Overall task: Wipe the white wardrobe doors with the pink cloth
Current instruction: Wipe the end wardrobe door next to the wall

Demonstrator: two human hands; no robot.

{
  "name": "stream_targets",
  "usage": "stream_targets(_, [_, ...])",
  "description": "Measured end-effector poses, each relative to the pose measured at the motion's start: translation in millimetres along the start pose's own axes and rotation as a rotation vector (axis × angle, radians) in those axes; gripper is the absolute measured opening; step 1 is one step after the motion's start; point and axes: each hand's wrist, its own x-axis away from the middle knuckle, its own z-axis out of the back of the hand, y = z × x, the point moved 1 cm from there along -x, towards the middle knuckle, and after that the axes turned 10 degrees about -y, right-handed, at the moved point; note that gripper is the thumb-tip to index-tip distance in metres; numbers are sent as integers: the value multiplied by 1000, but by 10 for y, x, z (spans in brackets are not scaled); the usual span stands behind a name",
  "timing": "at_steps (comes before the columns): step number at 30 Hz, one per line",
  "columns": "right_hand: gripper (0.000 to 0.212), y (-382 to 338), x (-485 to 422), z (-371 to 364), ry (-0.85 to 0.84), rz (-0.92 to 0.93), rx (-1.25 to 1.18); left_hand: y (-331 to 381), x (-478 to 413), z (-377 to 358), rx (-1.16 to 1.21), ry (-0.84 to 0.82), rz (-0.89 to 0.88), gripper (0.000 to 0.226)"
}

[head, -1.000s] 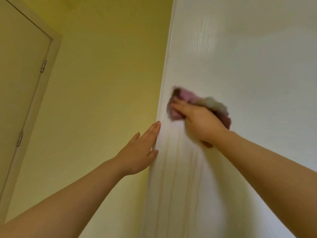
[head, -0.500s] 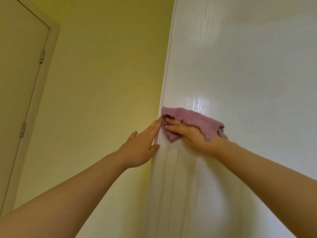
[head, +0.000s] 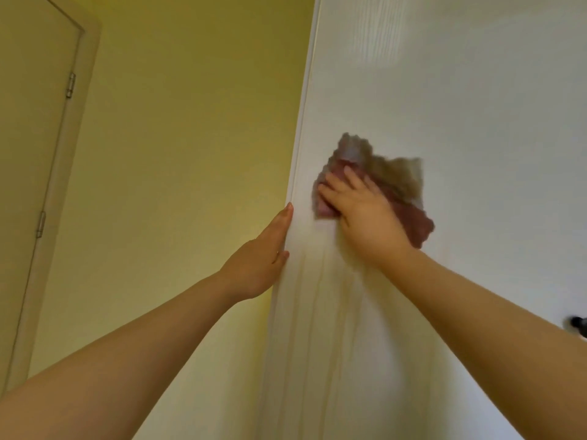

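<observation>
1. The cloth [head: 401, 182] is pressed against the door [head: 470, 100] by the right hand [head: 365, 214], whose fingers are spread nearly straight over it.
2. The cloth is found near the door's left edge, bunched and blurred; a pink part is seen under and right of the hand, a paler part above.
3. The left hand [head: 262, 260] is laid along the door's left edge, fingers straight and together, with nothing held.
4. Faint vertical streaks [head: 320, 312] are seen on the door below the hands.
5. A yellow wall [head: 190, 122] is seen left of the door, and a room door [head: 28, 154] with two hinges [head: 71, 85] at the far left.
6. A dark knob [head: 576, 322] is seen at the right edge.
</observation>
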Motion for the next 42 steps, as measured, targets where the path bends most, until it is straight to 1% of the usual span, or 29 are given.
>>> stream_targets(1, [53, -82, 58, -84, 29, 94, 63, -1, -7, -19, 18, 17, -2, 71])
stream_targets(2, [55, -152, 168, -143, -27, 192, 111, -12, -13, -28, 34, 34, 1, 70])
stream_targets(4, [50, -184, 356, -327, -76, 442, 156, -14, -10, -34, 57, 51, 10, 68])
stream_targets(5, [45, -150, 365, -329, -126, 449, 73, -12, -1, -44, 56, 50, 9, 68])
stream_targets(7, [29, -71, 177, -53, -81, 342, -155, -17, 1, -57, 40, 51, -5, 69])
stream_targets(9, [34, -31, -6, 58, -120, 151, -432, 0, 13, -65, 27, 49, -14, 67])
stream_targets(11, [51, -126, 76, -13, -171, 83, -72, 31, 33, -68, 37, 64, -17, 68])
stream_targets(12, [51, -162, 194, -67, -144, 178, 71, 58, 44, -61, 37, 60, -2, 68])
stream_targets(14, [47, -179, 399, -197, -183, 389, 112, 105, 65, -50, -60, 62, 68, 67])
stream_targets(16, [38, -66, 303, 9, -265, 298, -67, 150, 75, -52, -358, 81, 174, 64])
stream_targets(17, [35, 115, 184, 93, -137, 230, -88, 166, 69, -52, -500, 95, 208, 63])
stream_targets(19, [43, 213, 93, 199, -21, 28, 38, 193, 62, -57, -592, 123, 218, 63])
stream_targets(20, [47, 208, 121, 201, -5, 3, 53, 194, 52, -60, -599, 128, 221, 63])
stream_targets(22, [51, 55, 247, -90, -82, 98, 151, 194, 37, -77, -604, 120, 230, 64])
stream_targets(23, [53, -35, 263, -216, -122, 49, 222, 185, 31, -86, -586, 129, 233, 64])
stream_targets(24, [59, -43, 245, -205, -189, -100, 149, 153, 26, -99, -581, 128, 234, 64])
stream_targets(25, [62, 161, 359, -301, -186, -383, -37, 128, 32, -105, -578, 152, 217, 63])
stream_targets(26, [52, 298, 360, -414, -154, -519, -249, 131, 36, -114, -582, 207, 174, 61])
stream_targets(27, [42, 419, 303, -475, -17, -413, -267, 137, 31, -118, -601, 253, 137, 61])
stream_targets(28, [37, 435, 156, -399, -17, -394, -113, 139, 26, -121, -611, 258, 130, 61])
stream_targets(29, [38, 341, 161, -227, -80, -318, -264, 150, 20, -122, -605, 247, 148, 61])
stream_targets(30, [43, 303, 256, -112, 35, -206, -240, 129, 8, -129, -608, 221, 194, 60])
stream_targets(32, [51, 177, 405, -54, 60, 39, -25, 159, -7, -91, -667, 221, 230, 61])
stream_targets(33, [49, 125, 535, -169, 28, 117, 31, 184, 6, -88, -737, 257, 167, 59])
stream_targets(35, [37, -41, 735, -131, -103, 184, -157, 197, 30, -124, -943, 312, 99, 60])
stream_targets(37, [25, 86, 753, 64, -131, 293, -146, 206, 50, -209, -1035, 316, 82, 62])
stream_targets(38, [22, 211, 695, 139, -89, 296, -140, 219, 57, -221, -1030, 314, 76, 63])
stream_targets(41, [39, 462, 521, 257, -34, -106, -255, 278, 0, -252, -958, 326, 27, 63])
stream_targets(42, [44, 470, 563, 170, 10, -121, -111, 279, -15, -268, -952, 326, 45, 64])
